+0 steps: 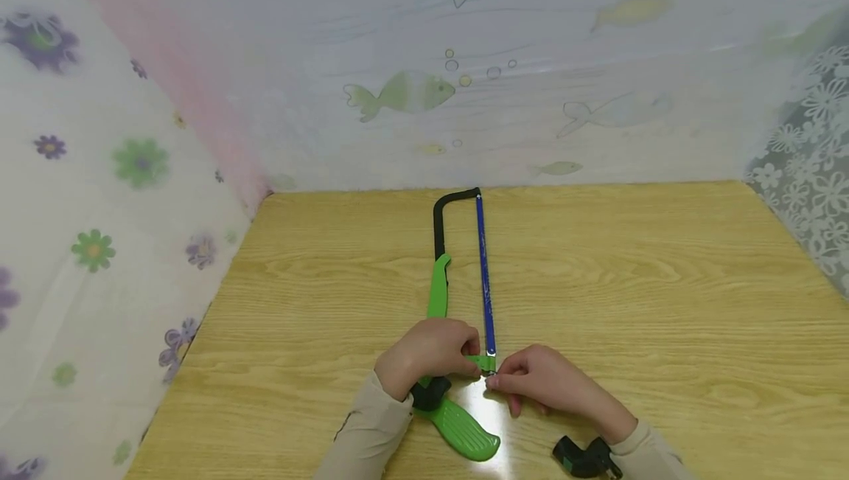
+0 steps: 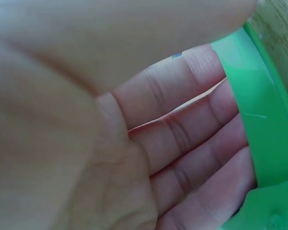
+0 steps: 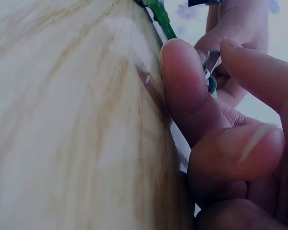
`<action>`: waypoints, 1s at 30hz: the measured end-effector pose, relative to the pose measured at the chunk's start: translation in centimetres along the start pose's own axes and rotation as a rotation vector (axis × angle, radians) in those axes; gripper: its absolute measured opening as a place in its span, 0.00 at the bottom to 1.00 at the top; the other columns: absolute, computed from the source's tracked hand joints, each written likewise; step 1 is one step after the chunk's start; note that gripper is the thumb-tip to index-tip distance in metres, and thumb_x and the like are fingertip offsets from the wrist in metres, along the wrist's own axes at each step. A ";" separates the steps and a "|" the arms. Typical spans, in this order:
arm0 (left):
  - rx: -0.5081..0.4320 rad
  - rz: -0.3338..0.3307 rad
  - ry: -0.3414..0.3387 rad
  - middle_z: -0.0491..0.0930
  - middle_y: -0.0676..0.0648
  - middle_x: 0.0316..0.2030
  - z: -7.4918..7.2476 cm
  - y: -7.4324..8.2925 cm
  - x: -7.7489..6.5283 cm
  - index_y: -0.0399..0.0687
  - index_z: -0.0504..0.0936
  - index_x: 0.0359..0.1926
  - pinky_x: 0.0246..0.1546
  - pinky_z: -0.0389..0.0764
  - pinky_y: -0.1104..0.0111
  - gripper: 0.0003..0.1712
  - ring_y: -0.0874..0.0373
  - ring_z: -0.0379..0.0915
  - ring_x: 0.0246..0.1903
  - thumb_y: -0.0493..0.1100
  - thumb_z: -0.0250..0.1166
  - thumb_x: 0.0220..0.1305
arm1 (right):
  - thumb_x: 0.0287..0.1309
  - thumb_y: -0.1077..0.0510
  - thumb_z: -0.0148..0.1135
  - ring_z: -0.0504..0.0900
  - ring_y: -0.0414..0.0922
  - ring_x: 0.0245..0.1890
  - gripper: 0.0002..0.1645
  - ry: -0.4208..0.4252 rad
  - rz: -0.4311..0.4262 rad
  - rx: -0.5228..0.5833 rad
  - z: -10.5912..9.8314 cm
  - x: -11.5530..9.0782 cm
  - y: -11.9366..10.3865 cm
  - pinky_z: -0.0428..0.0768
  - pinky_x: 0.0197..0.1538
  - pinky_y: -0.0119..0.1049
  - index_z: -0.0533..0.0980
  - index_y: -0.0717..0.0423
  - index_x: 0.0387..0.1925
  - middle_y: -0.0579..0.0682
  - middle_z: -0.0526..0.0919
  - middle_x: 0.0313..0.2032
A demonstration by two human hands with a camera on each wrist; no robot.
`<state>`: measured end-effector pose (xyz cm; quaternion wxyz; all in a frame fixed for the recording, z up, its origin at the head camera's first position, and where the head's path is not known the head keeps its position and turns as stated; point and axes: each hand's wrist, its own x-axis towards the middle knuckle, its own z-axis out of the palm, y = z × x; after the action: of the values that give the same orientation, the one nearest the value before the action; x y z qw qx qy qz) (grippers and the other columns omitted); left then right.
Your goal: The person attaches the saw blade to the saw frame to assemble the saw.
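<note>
A hacksaw (image 1: 438, 292) lies on the table with its black bow at the far end and its ridged green handle (image 1: 466, 430) toward me. Its blue blade (image 1: 486, 273) runs along the right side. My left hand (image 1: 431, 351) grips the green frame beside the blade's near end; up close, its fingers curl against the green plastic (image 2: 259, 120). At that same end my right hand (image 1: 547, 377) pinches a small metal wing nut (image 3: 211, 60) between thumb and fingertip. The nut is mostly covered by the fingers in the head view.
The wood-grain table (image 1: 663, 281) meets a fish-print curtain (image 1: 298, 119) at the back. Flowered sheeting (image 1: 66, 192) hangs along the left side, and white floral lace (image 1: 819, 163) on the right. Black wrist cameras (image 1: 584, 458) sit at both wrists.
</note>
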<state>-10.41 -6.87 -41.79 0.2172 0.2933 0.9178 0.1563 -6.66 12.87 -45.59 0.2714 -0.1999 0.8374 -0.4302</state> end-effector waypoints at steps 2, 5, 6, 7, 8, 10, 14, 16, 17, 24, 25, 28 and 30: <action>-0.005 -0.003 -0.002 0.69 0.61 0.21 0.0 0.0 0.0 0.57 0.75 0.24 0.22 0.65 0.74 0.09 0.67 0.64 0.21 0.51 0.68 0.45 | 0.52 0.35 0.53 0.60 0.35 0.05 0.21 0.002 0.004 -0.004 0.1 0.0 0.1 0.63 0.11 0.32 0.78 0.42 0.20 0.40 0.76 0.12; -0.008 -0.013 -0.005 0.69 0.61 0.21 0.0 0.0 -0.1 0.57 0.75 0.24 0.22 0.66 0.74 0.09 0.67 0.64 0.21 0.51 0.68 0.45 | 0.52 0.35 0.53 0.60 0.35 0.05 0.21 0.004 0.010 -0.004 0.1 0.0 0.0 0.62 0.11 0.32 0.77 0.43 0.20 0.40 0.76 0.12; -0.008 -0.016 -0.006 0.69 0.61 0.21 0.0 0.0 -0.1 0.57 0.75 0.24 0.22 0.66 0.74 0.09 0.67 0.64 0.21 0.51 0.68 0.45 | 0.52 0.35 0.53 0.60 0.35 0.05 0.21 0.005 0.012 0.000 0.1 -0.1 0.0 0.61 0.11 0.32 0.77 0.43 0.20 0.40 0.76 0.12; -0.007 -0.018 -0.006 0.69 0.61 0.21 0.0 0.1 -0.1 0.58 0.75 0.24 0.22 0.66 0.74 0.09 0.67 0.64 0.21 0.51 0.68 0.45 | 0.52 0.35 0.53 0.60 0.35 0.05 0.20 0.002 0.016 0.002 0.1 -0.1 0.0 0.61 0.11 0.32 0.77 0.43 0.20 0.41 0.76 0.12; -0.008 -0.021 -0.007 0.70 0.62 0.21 0.0 0.1 -0.1 0.58 0.75 0.24 0.22 0.66 0.74 0.09 0.67 0.64 0.21 0.51 0.68 0.45 | 0.52 0.35 0.53 0.59 0.36 0.05 0.20 0.000 0.015 0.005 0.1 -0.1 0.0 0.61 0.10 0.32 0.77 0.43 0.20 0.41 0.76 0.13; -0.008 -0.023 -0.006 0.70 0.62 0.21 0.0 0.1 -0.2 0.58 0.75 0.24 0.23 0.66 0.74 0.09 0.67 0.64 0.21 0.51 0.68 0.45 | 0.52 0.35 0.53 0.59 0.36 0.05 0.20 -0.008 0.013 0.013 0.0 -0.1 0.0 0.61 0.10 0.32 0.77 0.43 0.21 0.41 0.76 0.13; -0.004 -0.017 -0.002 0.69 0.62 0.21 -0.1 0.1 -0.2 0.57 0.75 0.24 0.22 0.66 0.74 0.10 0.67 0.64 0.21 0.51 0.68 0.45 | 0.54 0.37 0.53 0.59 0.36 0.06 0.19 -0.032 0.001 0.034 -0.2 -0.1 0.1 0.61 0.10 0.32 0.78 0.43 0.22 0.42 0.77 0.14; -0.004 -0.013 0.000 0.69 0.62 0.21 -0.1 0.1 -0.2 0.57 0.76 0.25 0.22 0.66 0.74 0.10 0.67 0.64 0.21 0.51 0.68 0.45 | 0.54 0.38 0.53 0.59 0.35 0.06 0.18 -0.043 -0.005 0.041 -0.3 -0.1 0.1 0.61 0.10 0.32 0.78 0.44 0.23 0.42 0.77 0.14; -0.003 -0.010 0.001 0.69 0.62 0.21 -0.1 0.1 -0.2 0.57 0.76 0.25 0.22 0.65 0.74 0.10 0.67 0.64 0.21 0.51 0.68 0.45 | 0.55 0.39 0.53 0.59 0.35 0.06 0.17 -0.048 -0.010 0.046 -0.3 -0.2 0.1 0.61 0.10 0.31 0.78 0.44 0.24 0.42 0.77 0.15; 0.002 -0.006 0.000 0.69 0.62 0.21 0.0 0.1 -0.2 0.57 0.76 0.25 0.22 0.65 0.74 0.10 0.67 0.64 0.21 0.51 0.68 0.45 | 0.56 0.44 0.55 0.60 0.35 0.06 0.12 -0.043 -0.019 0.060 -0.3 -0.1 0.2 0.63 0.11 0.31 0.79 0.44 0.26 0.43 0.77 0.14; 0.002 -0.008 -0.002 0.69 0.62 0.22 -0.1 0.1 -0.2 0.57 0.76 0.26 0.23 0.65 0.74 0.10 0.67 0.64 0.21 0.51 0.68 0.45 | 0.55 0.45 0.55 0.60 0.35 0.06 0.12 -0.039 -0.017 0.057 -0.3 -0.1 0.2 0.63 0.11 0.31 0.78 0.44 0.26 0.43 0.76 0.14; 0.008 -0.008 -0.005 0.69 0.62 0.22 -0.1 0.1 -0.2 0.57 0.76 0.26 0.23 0.66 0.74 0.10 0.67 0.64 0.21 0.52 0.68 0.46 | 0.54 0.44 0.56 0.60 0.35 0.06 0.12 -0.030 -0.009 0.048 -0.2 -0.1 0.2 0.63 0.11 0.31 0.78 0.45 0.25 0.42 0.74 0.12; 0.008 -0.010 -0.006 0.69 0.62 0.22 -0.1 0.1 -0.2 0.58 0.76 0.26 0.23 0.66 0.74 0.10 0.67 0.64 0.22 0.52 0.68 0.46 | 0.54 0.43 0.57 0.60 0.35 0.07 0.13 -0.026 -0.004 0.047 -0.2 -0.1 0.2 0.62 0.11 0.31 0.77 0.45 0.24 0.42 0.73 0.12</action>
<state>-10.29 -6.91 -41.59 0.2197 0.2903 0.9191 0.1507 -6.72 13.12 -45.62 0.2862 -0.2006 0.8231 -0.4476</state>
